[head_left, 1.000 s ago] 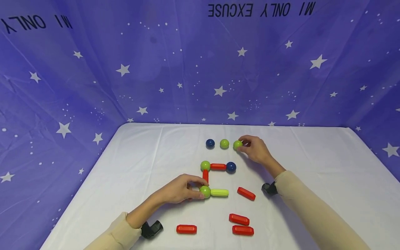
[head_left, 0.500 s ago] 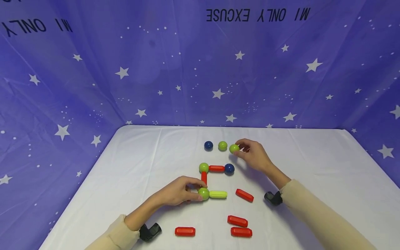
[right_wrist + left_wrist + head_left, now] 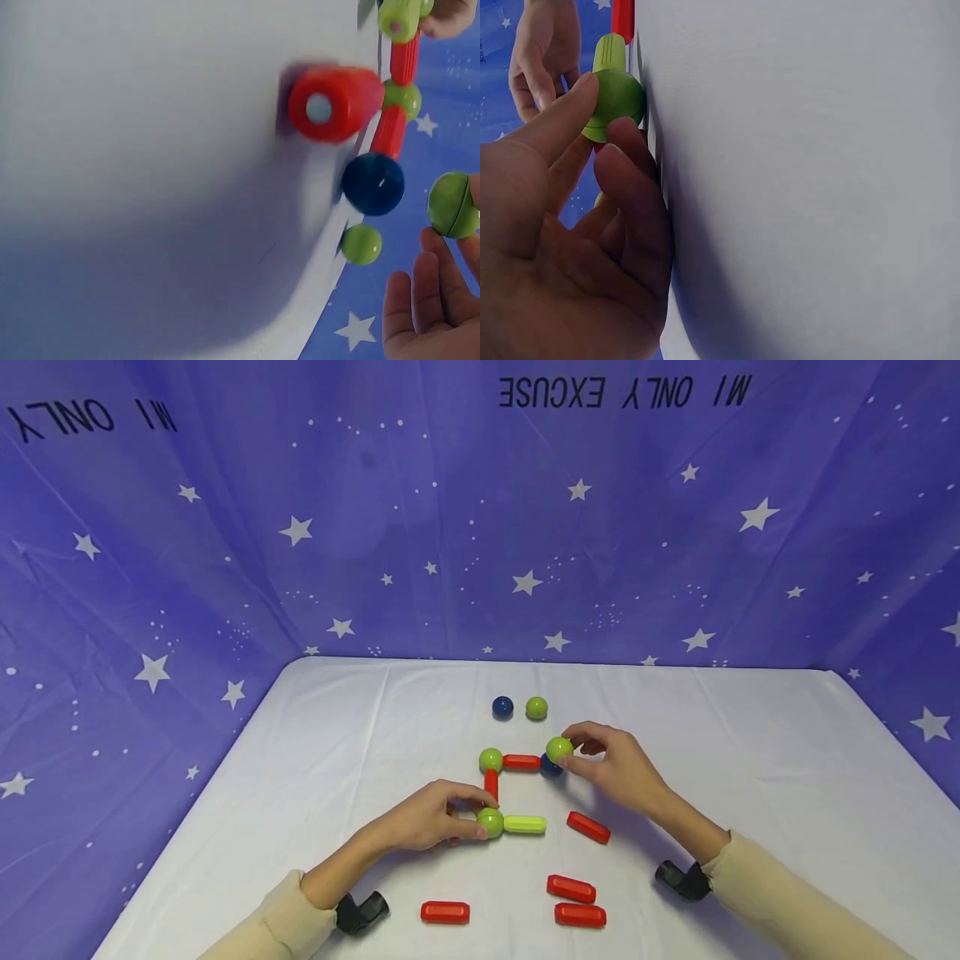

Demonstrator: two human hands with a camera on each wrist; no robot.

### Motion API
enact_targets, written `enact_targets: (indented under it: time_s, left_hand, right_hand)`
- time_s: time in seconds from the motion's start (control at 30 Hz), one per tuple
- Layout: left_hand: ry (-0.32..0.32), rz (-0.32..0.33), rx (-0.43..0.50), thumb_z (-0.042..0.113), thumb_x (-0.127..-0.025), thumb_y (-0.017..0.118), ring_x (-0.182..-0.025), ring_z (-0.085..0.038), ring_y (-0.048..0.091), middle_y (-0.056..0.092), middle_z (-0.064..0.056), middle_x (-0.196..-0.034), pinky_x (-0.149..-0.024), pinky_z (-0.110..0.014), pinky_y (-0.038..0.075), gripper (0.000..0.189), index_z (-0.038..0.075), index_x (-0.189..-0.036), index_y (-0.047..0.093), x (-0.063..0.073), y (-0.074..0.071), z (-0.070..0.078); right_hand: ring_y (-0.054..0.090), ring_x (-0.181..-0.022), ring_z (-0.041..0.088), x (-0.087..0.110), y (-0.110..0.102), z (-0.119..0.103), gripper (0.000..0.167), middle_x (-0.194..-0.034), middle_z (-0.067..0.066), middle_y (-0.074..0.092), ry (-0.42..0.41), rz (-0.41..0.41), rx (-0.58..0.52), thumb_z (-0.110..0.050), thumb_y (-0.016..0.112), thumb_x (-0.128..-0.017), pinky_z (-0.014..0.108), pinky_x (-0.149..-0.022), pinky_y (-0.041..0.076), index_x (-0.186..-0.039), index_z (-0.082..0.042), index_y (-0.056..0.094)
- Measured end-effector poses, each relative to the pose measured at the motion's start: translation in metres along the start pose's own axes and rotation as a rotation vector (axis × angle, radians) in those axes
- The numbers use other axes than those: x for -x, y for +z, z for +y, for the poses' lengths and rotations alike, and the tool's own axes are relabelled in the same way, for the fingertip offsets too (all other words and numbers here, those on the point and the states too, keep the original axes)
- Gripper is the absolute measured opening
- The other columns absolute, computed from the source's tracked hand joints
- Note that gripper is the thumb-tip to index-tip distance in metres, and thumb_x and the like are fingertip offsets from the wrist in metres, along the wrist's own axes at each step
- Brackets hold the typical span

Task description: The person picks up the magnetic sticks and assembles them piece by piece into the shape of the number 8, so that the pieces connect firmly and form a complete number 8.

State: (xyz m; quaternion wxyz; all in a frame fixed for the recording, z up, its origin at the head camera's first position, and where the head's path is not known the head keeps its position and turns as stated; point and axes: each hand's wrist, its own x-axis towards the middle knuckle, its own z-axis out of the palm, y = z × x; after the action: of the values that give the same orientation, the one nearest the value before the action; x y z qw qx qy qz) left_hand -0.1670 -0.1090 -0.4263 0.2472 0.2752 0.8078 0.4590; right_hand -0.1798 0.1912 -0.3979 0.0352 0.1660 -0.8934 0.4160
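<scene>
My left hand pinches a green ball at the near corner of a joined shape on the table. From that ball a yellow-green rod points right and a red rod runs back to another green ball. A second red rod links that one to a dark blue ball. In my right hand a separate green ball is held between thumb and fingers. The right wrist view shows it raised off the table, apart from the blue ball, which it partly covers in the head view.
A loose blue ball and green ball sit farther back. Several loose red rods lie nearer: one at right, two close together and one at left. A star-printed purple curtain hangs behind the white table.
My right hand has lifted the green ball from the back row and carried it toward me, over the joined blue ball. My left hand stays on its ball.
</scene>
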Motion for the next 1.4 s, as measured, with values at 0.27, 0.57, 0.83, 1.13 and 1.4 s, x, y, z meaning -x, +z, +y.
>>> enact_targets:
  time_s: [0.27, 0.57, 0.83, 1.13, 1.4]
  left_hand:
    - [0.010, 0.006, -0.034, 0.021, -0.089, 0.076, -0.058, -0.011, 0.056, 0.062, 0.005, -0.100, -0.053, -0.025, 0.047, 0.026, 0.020, -0.114, 0.070, 0.000, 0.001, 0.000]
    - [-0.008, -0.001, -0.012, 0.020, -0.090, 0.074, -0.056, -0.012, 0.053, 0.061, 0.003, -0.102, -0.048, -0.024, 0.042, 0.027, 0.020, -0.117, 0.069, 0.002, -0.001, -0.001]
    - [-0.013, -0.002, -0.008, 0.021, -0.090, 0.074, -0.052, -0.011, 0.051, 0.061, 0.003, -0.102, -0.044, -0.023, 0.040, 0.028, 0.021, -0.117, 0.069, 0.005, 0.000, 0.000]
    - [-0.008, 0.007, -0.026, 0.022, -0.090, 0.075, -0.054, -0.010, 0.052, 0.060, 0.004, -0.106, -0.046, -0.024, 0.042, 0.028, 0.022, -0.117, 0.069, 0.002, 0.001, 0.000]
    - [-0.011, 0.006, -0.022, 0.022, -0.090, 0.075, -0.053, -0.011, 0.052, 0.060, 0.004, -0.105, -0.045, -0.024, 0.042, 0.028, 0.022, -0.117, 0.069, 0.002, 0.001, 0.001]
  right_hand:
    - [0.061, -0.095, 0.022, 0.022, -0.003, 0.001, 0.025, -0.101, -0.004, 0.068, -0.007, -0.061, 0.008, -0.013, 0.076, -0.086, 0.042, -0.083, 0.050, -0.110, -0.011, 0.070]
    - [0.060, -0.095, 0.018, 0.037, -0.002, 0.000, 0.023, -0.101, -0.011, 0.066, -0.024, -0.169, -0.047, -0.019, 0.078, -0.085, 0.046, -0.086, 0.050, -0.107, -0.018, 0.070]
    - [0.060, -0.091, 0.016, 0.043, 0.004, 0.000, 0.025, -0.098, -0.013, 0.065, -0.047, -0.249, -0.031, -0.024, 0.078, -0.085, 0.041, -0.083, 0.051, -0.108, -0.017, 0.070]
    - [0.059, -0.088, 0.011, 0.048, 0.005, 0.003, 0.027, -0.096, -0.015, 0.065, -0.086, -0.286, -0.004, -0.025, 0.080, -0.084, 0.032, -0.080, 0.051, -0.108, -0.016, 0.071]
    - [0.056, -0.087, 0.014, 0.048, 0.006, 0.002, 0.026, -0.097, -0.015, 0.063, -0.090, -0.306, 0.021, -0.023, 0.080, -0.084, 0.029, -0.077, 0.050, -0.108, -0.018, 0.071]
